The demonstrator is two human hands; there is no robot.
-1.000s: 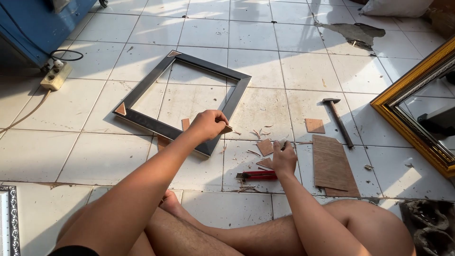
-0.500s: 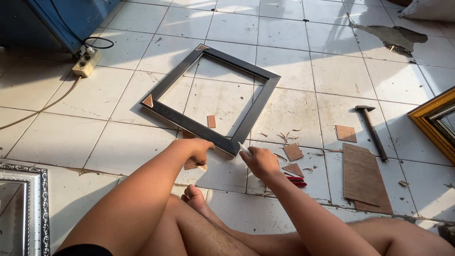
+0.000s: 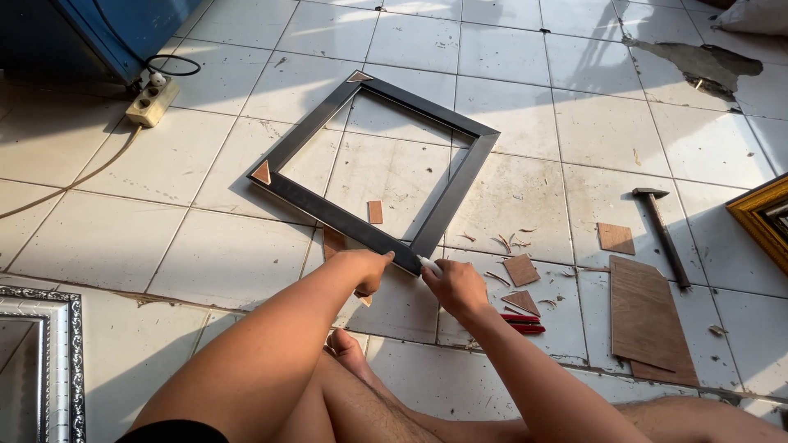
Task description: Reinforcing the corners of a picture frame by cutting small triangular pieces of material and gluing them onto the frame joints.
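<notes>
The dark frame [image 3: 373, 168] lies flat on the tiled floor [image 3: 533, 197], turned like a diamond, its near corner just beyond your hands; brown triangular braces already sit on the corners at nine o'clock [image 3: 262, 172] and twelve o'clock [image 3: 359, 76]; the three o'clock corner looks bare, so by my reading roughly half the corners are done. Your left hand [image 3: 365, 271] is curled over the near corner, pinching a small brown piece against it; your right hand [image 3: 455, 283] is closed round a small pale tool, its tip touching that corner. Out at three o'clock lie wood scraps [image 3: 521, 269], a red-handled tool [image 3: 521, 322], a plywood sheet [image 3: 648, 316] and a hammer [image 3: 661, 230]; at ten o'clock, a power strip [image 3: 152, 100].
</notes>
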